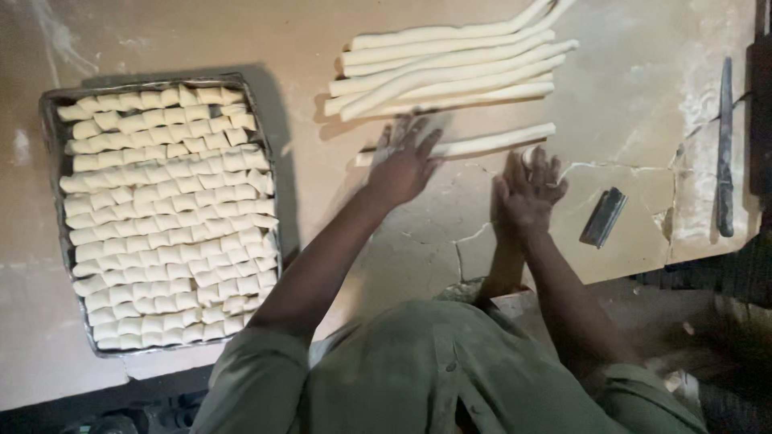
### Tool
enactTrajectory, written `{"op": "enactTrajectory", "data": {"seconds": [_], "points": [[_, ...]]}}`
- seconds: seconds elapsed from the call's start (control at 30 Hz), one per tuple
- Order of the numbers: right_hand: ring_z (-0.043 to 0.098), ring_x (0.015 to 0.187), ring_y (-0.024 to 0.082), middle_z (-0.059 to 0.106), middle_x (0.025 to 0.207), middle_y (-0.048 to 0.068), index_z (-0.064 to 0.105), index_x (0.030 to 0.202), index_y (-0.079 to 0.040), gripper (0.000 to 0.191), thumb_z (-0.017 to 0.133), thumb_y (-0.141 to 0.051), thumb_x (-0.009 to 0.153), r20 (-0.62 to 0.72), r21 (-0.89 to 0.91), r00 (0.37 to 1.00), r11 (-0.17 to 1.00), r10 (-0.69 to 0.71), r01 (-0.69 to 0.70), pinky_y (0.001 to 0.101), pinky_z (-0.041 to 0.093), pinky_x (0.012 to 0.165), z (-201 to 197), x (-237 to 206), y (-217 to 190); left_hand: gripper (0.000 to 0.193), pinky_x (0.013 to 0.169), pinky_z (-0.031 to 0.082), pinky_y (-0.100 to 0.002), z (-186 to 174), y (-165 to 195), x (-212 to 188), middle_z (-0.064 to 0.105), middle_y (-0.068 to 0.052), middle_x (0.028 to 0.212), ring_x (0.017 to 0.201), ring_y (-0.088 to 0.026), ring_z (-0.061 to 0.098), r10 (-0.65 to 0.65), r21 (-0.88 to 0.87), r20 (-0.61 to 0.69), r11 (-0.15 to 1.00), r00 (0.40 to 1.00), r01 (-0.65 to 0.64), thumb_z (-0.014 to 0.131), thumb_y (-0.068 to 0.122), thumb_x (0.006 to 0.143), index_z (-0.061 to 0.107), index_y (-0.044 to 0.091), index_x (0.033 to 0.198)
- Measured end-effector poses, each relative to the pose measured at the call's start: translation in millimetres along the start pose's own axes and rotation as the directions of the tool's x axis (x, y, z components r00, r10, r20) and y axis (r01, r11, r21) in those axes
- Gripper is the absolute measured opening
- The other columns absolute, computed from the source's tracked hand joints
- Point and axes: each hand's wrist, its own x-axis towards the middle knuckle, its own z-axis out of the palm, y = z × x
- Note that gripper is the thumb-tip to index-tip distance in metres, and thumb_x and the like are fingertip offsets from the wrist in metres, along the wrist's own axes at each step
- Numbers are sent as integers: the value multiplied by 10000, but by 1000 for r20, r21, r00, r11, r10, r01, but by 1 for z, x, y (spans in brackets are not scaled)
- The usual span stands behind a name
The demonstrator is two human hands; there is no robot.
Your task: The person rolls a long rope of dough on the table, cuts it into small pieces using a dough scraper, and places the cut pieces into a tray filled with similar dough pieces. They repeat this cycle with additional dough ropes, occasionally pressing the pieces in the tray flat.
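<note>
Dough rope [474, 145]: one long pale roll lying alone at upper centre of the frame, on the worktable [241, 40].

Left hand [404, 161]: flat on the near end of the rope, fingers spread apart, palm down, floury; not clamped on anything.

Right hand [529, 183]: just below the far end of the same rope, fingers loosely curled. Whether the fingertips touch the dough cannot be told.

Dough rope stack [450, 68]: several more rolls laid side by side and partly on top of each other, upper centre to upper right, just beyond the single rope.

Tray [50, 161]: dark metal, rectangular, left of frame; filled edge to edge with rows of small cut dough pieces [169, 217], touching one another.

Scraper [603, 217]: small dark metal blade, lying right of centre, near the right hand but apart from it.

Knife [725, 149]: long, thin, dark, at the right edge, well apart from both hands.

Table surface: tan, dusted with flour, cracked and broken into slabs below the hands.

Risks, as a judgement: uneven pressure from two hands could thin the rope in the middle and tear it. The cracks under the hands could snag soft dough or shed grit into it. Stacked ropes may stick together where they overlap. The scraper sits close enough to be knocked by the right forearm [563, 297].

Packages, labels, signs: none in view; nothing on the table or tray bears a wrapper, tag or marking.
</note>
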Motion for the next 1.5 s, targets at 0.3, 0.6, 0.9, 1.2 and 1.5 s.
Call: {"op": "enactTrajectory", "data": {"seconds": [0.3,0.6,0.9,1.2,1.5], "points": [[247,1475,511,311,1604,291,512,1574,-187,628,553,-500,1032,93,242,995,969,23,-45,719,161,1138,31,-56,158,762,1161,32,-752,131,100,-23,232,-223,1656,1526,-492,110,-279,368,-295,849,914,379,645,409,925,388,123,1583],[244,1524,498,318,1628,276,532,1535,-75,557,587,-325,1041,10,443,1000,896,24,-26,708,156,1215,71,-38,216,650,1215,25,-730,185,203,114,149,-116,1703,1551,-456,70,-421,314,-100,846,901,431,436,497,1044,308,209,1612],[227,1511,541,274,1619,329,408,1561,-106,674,558,-416,981,33,751,917,616,-398,240,676,171,1219,33,-177,155,766,1254,76,-625,237,244,-86,193,-108,1719,1609,-340,118,-148,308,261,949,954,63,506,416,991,238,99,1635],[253,1467,586,254,1609,380,388,1616,-86,681,552,-460,1070,4,525,976,832,-216,182,691,250,1138,15,35,80,701,1173,-61,-732,127,129,20,126,-110,1702,1563,-379,9,-392,419,-60,825,918,379,415,441,1014,199,143,1610],[276,1581,476,315,1701,235,448,1625,-52,560,487,-333,1143,-75,462,926,810,-371,362,630,231,1307,24,-43,88,692,1254,-41,-608,109,96,-53,37,-101,1729,1583,-354,-11,-178,281,101,949,979,144,399,418,1055,152,193,1661]]}}
